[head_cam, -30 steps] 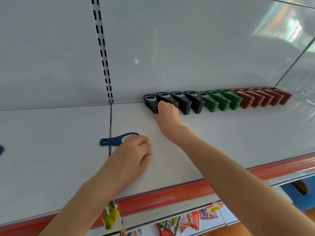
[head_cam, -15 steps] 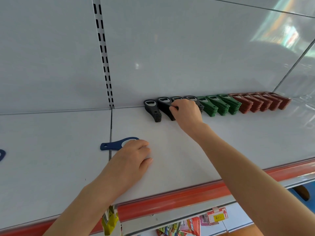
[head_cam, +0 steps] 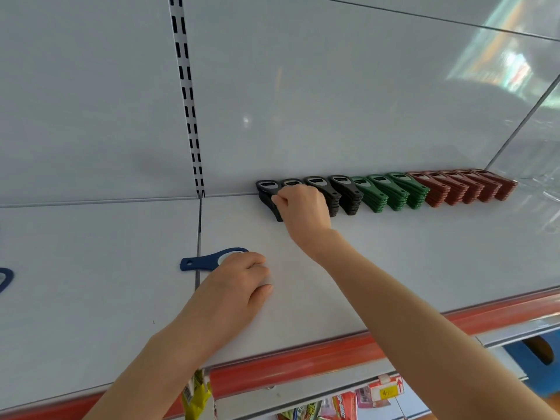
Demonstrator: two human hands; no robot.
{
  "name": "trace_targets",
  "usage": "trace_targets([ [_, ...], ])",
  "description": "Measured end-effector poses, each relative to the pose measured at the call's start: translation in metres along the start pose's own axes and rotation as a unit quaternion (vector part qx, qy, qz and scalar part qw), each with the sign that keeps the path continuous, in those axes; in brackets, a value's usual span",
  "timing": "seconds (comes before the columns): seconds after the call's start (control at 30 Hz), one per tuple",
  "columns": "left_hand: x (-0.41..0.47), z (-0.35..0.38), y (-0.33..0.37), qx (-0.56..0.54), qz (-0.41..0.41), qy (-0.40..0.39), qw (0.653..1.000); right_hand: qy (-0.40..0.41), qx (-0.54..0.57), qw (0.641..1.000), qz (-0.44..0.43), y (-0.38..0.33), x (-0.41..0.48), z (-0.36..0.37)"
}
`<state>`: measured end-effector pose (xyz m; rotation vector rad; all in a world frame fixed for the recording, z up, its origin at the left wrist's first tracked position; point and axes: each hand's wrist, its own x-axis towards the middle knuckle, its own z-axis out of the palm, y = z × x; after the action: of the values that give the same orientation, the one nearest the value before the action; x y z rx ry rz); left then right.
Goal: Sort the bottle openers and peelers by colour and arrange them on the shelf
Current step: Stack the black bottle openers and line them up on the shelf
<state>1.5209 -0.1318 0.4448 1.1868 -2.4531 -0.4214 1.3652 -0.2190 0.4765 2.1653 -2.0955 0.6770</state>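
Note:
A row of stacked bottle openers lines the back of the white shelf (head_cam: 394, 253): black stacks (head_cam: 342, 192) on the left, green stacks (head_cam: 391, 192) in the middle, red-brown stacks (head_cam: 466, 186) on the right. My right hand (head_cam: 303, 204) grips the second black stack from the left, beside the leftmost black stack (head_cam: 266, 192). My left hand (head_cam: 233, 286) rests on the shelf nearer the front, its fingers over the round head of a blue opener (head_cam: 203, 262) that lies flat. Whether the fingers grip it is hidden.
Another blue piece (head_cam: 4, 277) shows at the far left edge. A slotted upright (head_cam: 186, 95) runs up the back panel. The shelf front has a red strip (head_cam: 303, 359); packaged goods (head_cam: 348, 401) hang below it.
My right hand moved from the leftmost black stack to the right along the black stacks, then back left onto the second one. The left hand stayed on the blue opener.

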Motion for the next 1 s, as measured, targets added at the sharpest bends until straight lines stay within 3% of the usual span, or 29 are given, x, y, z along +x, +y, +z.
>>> trace_targets([
  [0.6, 0.003, 0.011, -0.008, 0.006, 0.034, 0.064, 0.997, -0.044, -0.003, 0.998, 0.037, -0.004, -0.006, 0.006],
  [0.73, 0.003, 0.006, -0.005, 0.014, 0.003, 0.011, 1.0, -0.06, 0.0, 0.998, 0.035, -0.006, -0.011, 0.01],
  [1.0, 0.002, 0.004, -0.004, 0.008, 0.008, 0.021, 1.0, -0.043, -0.021, 0.998, 0.046, -0.009, -0.012, 0.012],
])
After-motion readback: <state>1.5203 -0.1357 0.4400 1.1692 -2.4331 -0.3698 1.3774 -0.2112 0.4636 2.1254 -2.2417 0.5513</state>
